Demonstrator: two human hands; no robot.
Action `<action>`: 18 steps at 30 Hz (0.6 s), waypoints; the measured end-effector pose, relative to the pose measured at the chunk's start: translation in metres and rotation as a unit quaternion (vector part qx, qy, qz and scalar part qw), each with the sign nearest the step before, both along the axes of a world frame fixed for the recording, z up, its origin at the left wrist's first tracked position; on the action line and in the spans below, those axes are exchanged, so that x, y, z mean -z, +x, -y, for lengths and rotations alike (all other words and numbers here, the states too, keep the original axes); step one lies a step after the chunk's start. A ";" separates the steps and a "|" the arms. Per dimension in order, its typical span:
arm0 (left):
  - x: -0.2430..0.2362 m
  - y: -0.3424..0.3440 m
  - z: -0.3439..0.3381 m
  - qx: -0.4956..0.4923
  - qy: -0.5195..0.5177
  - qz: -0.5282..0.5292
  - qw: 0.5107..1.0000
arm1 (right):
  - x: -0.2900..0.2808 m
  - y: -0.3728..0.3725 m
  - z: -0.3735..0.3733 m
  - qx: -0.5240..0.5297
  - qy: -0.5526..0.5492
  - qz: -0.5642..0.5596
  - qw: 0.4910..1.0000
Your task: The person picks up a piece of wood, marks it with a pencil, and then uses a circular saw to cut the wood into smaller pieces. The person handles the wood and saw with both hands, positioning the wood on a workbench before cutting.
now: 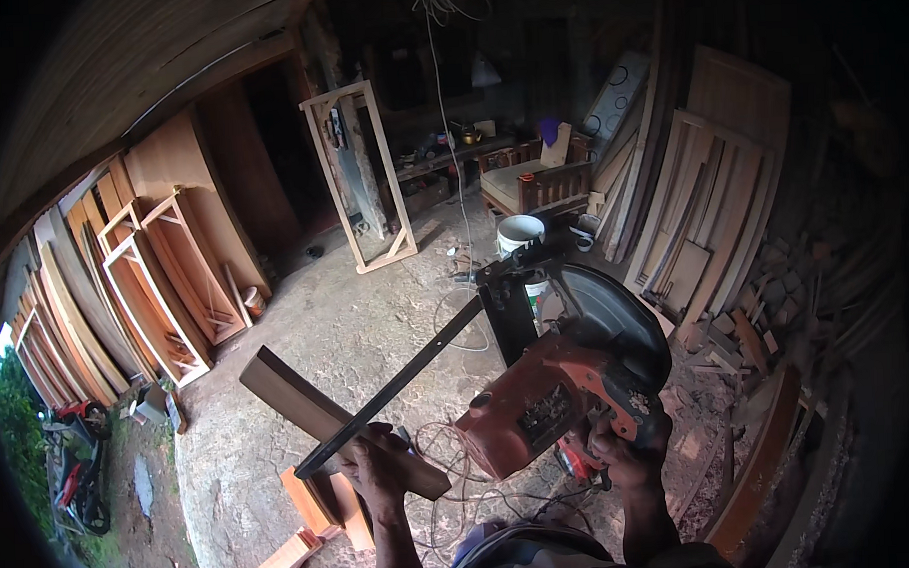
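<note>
Red circular saw (519, 412) looks heavy imo; best hold's handle (624, 403), right hand (620, 446) wrapped round it. Left hand (378, 469) clasps stiff-looking, probably lightish wooden plank (296, 392) toward near end.

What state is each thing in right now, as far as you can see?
Left hand: closed on the wooden plank
Wooden plank: slanted, crossed by the black bar
Black bar: slanted across the plank
Right hand: closed on the saw's handle
Red power saw: held; running or stopped, cannot tell
White bucket: upright, open-topped
Armchair: upright
Tall wooden frame: standing on end
</note>
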State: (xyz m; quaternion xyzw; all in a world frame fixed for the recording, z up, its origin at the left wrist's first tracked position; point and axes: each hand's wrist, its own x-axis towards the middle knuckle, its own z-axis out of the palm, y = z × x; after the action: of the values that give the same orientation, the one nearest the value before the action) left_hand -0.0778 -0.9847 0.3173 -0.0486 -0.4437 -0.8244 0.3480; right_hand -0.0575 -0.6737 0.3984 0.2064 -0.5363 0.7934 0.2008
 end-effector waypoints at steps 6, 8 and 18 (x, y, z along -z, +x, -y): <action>-0.035 -0.037 -0.014 0.102 -0.095 0.046 0.989 | 0.020 0.029 -0.018 0.105 -0.004 0.069 0.992; -0.038 -0.049 -0.021 0.156 -0.093 0.039 0.983 | 0.026 0.043 -0.017 0.131 -0.013 0.095 0.987; -0.007 -0.093 -0.096 0.349 -0.134 0.103 0.922 | 0.041 0.120 0.007 0.361 0.243 0.205 0.877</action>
State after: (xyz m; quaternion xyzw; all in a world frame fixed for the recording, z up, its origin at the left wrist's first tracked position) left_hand -0.1704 -0.8887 0.3239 -0.1613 -0.5380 -0.8272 -0.0188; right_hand 0.0625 -0.6809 0.3570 -0.1261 -0.7784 0.5356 0.3022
